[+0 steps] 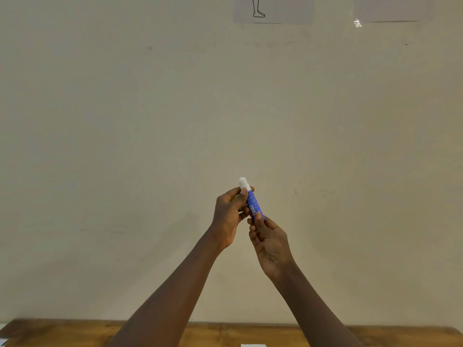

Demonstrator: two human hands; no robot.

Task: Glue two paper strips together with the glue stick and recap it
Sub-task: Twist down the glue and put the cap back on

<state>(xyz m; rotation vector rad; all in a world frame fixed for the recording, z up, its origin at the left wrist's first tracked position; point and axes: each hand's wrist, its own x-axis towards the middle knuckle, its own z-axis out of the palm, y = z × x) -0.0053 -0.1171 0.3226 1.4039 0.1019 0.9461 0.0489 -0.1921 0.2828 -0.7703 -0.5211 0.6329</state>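
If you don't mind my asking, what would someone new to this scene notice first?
First, the blue glue stick held up mid-frame against the bare wall, its white end pointing upward. The left hand grips it near the top while the right hand holds its base. After that, the wooden table along the bottom edge, with a bit of white paper just showing, and a line drawing of a leg pinned high on the wall.

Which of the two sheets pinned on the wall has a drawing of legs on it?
The left sheet: it shows outlined legs and feet. The right sheet shows only dark print at its top edge.
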